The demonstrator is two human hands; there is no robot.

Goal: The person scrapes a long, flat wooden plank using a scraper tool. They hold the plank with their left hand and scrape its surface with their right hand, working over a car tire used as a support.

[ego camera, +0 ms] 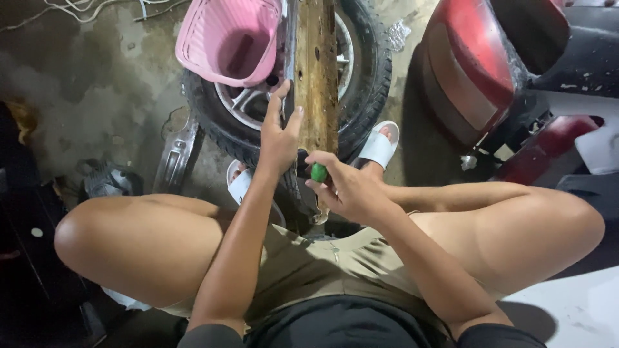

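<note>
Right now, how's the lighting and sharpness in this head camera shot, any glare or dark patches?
Head view: even, dim lighting; the left hand and right hand are sharp. The left edge falls into near-black shadow, a wet glint shows on the floor, and the wide lens bulges the knees toward the edges.

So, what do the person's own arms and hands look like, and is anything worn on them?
The left hand and the right hand are both bare: no gloves, and no rings, watch or bracelet show. Both forearms are uncovered up to the elbows. At the bottom edge of the view, dark short sleeves begin on the upper arms. No markings are visible.
</note>
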